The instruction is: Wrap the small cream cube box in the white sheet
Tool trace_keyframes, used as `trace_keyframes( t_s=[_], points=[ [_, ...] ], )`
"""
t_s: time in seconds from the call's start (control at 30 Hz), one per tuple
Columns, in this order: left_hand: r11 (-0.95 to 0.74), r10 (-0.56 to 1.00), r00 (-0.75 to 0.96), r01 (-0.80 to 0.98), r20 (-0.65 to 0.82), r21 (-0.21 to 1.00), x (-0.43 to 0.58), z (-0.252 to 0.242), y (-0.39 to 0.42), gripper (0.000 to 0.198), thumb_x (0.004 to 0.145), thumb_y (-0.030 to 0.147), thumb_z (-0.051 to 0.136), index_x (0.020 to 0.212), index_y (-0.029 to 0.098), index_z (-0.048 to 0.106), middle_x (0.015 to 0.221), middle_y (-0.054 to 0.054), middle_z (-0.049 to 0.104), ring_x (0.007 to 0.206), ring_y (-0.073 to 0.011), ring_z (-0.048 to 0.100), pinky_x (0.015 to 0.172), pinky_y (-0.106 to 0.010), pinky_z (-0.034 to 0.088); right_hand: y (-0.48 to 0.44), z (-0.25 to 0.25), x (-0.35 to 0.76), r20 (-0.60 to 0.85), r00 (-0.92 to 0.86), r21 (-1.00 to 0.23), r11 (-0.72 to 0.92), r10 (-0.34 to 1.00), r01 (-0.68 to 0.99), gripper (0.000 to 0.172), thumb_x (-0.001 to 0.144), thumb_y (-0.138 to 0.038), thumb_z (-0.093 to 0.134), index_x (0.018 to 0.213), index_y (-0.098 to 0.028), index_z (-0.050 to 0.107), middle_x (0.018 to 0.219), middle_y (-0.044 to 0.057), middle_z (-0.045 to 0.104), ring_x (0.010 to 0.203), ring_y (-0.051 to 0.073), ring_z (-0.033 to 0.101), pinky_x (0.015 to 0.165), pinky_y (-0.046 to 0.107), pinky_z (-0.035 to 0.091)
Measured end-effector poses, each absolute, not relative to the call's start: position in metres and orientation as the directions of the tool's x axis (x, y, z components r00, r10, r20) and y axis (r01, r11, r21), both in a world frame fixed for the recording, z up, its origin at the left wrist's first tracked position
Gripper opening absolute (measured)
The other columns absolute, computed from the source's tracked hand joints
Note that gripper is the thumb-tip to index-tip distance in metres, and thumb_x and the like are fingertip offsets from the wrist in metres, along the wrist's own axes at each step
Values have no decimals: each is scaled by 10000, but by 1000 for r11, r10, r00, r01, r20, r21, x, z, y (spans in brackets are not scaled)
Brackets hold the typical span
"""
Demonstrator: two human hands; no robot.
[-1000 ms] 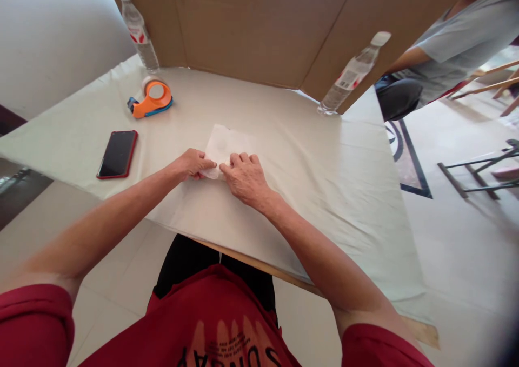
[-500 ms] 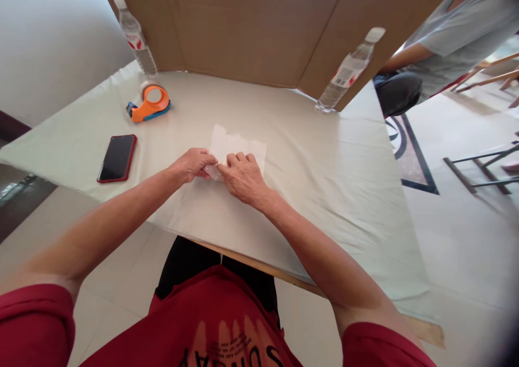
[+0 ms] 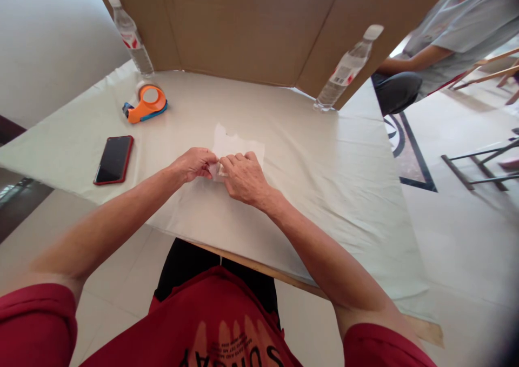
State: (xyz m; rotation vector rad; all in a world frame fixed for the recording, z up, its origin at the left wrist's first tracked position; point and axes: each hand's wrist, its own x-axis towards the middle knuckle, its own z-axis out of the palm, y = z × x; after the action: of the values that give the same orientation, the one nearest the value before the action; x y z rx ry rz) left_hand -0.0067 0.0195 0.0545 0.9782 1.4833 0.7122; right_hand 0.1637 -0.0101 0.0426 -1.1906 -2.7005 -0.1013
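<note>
A thin white sheet (image 3: 240, 143), like paper or tissue with a ragged far edge, lies on the cloth-covered table in front of me. My left hand (image 3: 198, 164) pinches the sheet's near left part between thumb and fingers. Close beside it, my right hand (image 3: 245, 179) bends its fingers down over the sheet, the fingertips almost meeting those of the left. Between the hands shows a small pale piece (image 3: 221, 169), partly covered by my fingers; its kind I cannot make out.
An orange tape dispenser (image 3: 148, 105) and a red-cased phone (image 3: 114, 160) lie to the left. Water bottles stand at left (image 3: 132, 37) and right (image 3: 346, 69) against a cardboard screen (image 3: 251, 26). Beyond the screen on the right, a person (image 3: 466, 37) in grey sits.
My right fingers have shifted slightly and curled in, baring more of the pale piece between the hands. My left hand keeps its pinch. The view has moved a little.
</note>
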Motion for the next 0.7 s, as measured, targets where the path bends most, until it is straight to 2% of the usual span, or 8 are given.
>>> trace_keyframes(
  t_s=[0.13, 0.23, 0.3, 0.4, 0.47, 0.53, 0.6, 0.7],
  points=[
    [448, 884, 53, 194, -465, 873, -5, 58, 20, 124, 702, 87, 634, 639, 160, 556, 570, 20, 551, 500, -87, 526, 506, -226, 473, -9, 40, 170, 199, -643, -114, 669, 740, 734, 358, 838, -122, 521, 1192, -127, 570, 1143, 144, 706, 1000, 286, 566, 837, 389, 268],
    [435, 879, 129, 177, -458, 883, -8, 63, 20, 28, 690, 105, 624, 703, 125, 639, 637, -31, 627, 555, -119, 592, 568, -268, 535, -9, 38, 174, 204, -630, -212, 662, 749, 719, 381, 815, -105, 506, 1189, -136, 572, 1173, 131, 708, 1027, 278, 566, 875, 383, 286],
    [416, 880, 162, 197, -448, 888, -10, 66, 18, 125, 655, 97, 621, 763, 110, 682, 686, -49, 660, 609, -144, 630, 632, -300, 571, -9, 37, 176, 209, -619, -271, 653, 757, 707, 368, 805, -99, 495, 1159, -141, 584, 1162, 127, 713, 1030, 273, 569, 890, 378, 301],
    [299, 904, 205, 324, -376, 897, -9, 66, 13, 213, 648, 113, 614, 830, 119, 724, 689, -27, 655, 629, -140, 607, 658, -292, 559, -9, 35, 179, 224, -596, -350, 634, 771, 689, 365, 783, -92, 492, 1128, -153, 599, 1139, 119, 722, 1043, 272, 582, 911, 376, 327],
    [140, 930, 241, 461, -276, 876, -7, 62, 9, 228, 691, 154, 599, 867, 142, 745, 673, -3, 631, 627, -128, 568, 646, -259, 516, -8, 33, 182, 237, -581, -411, 622, 779, 666, 357, 780, -102, 499, 1113, -170, 606, 1128, 105, 730, 1060, 269, 597, 941, 382, 345],
    [-51, 955, 263, 600, -137, 798, -4, 54, 6, 224, 744, 199, 579, 884, 164, 750, 696, -2, 628, 659, -136, 563, 661, -252, 490, -8, 31, 188, 259, -561, -483, 609, 786, 630, 346, 790, -114, 501, 1108, -193, 612, 1126, 85, 740, 1065, 257, 623, 979, 393, 361],
    [-242, 954, 297, 706, 32, 665, -2, 43, 4, 227, 787, 240, 583, 922, 174, 754, 792, -32, 658, 730, -161, 590, 729, -278, 499, -8, 28, 195, 313, -508, -542, 590, 803, 599, 318, 809, -130, 500, 1092, -205, 623, 1156, 82, 741, 1102, 248, 641, 1021, 410, 373],
    [-458, 886, 357, 768, 294, 448, -2, 26, 4, 239, 847, 247, 555, 962, 161, 746, 951, -119, 679, 911, -238, 626, 829, -360, 519, -10, 25, 211, 415, -340, -586, 534, 844, 610, 230, 847, -176, 500, 1022, -210, 646, 1212, 111, 726, 1200, 260, 626, 1060, 446, 391]
  ],
)
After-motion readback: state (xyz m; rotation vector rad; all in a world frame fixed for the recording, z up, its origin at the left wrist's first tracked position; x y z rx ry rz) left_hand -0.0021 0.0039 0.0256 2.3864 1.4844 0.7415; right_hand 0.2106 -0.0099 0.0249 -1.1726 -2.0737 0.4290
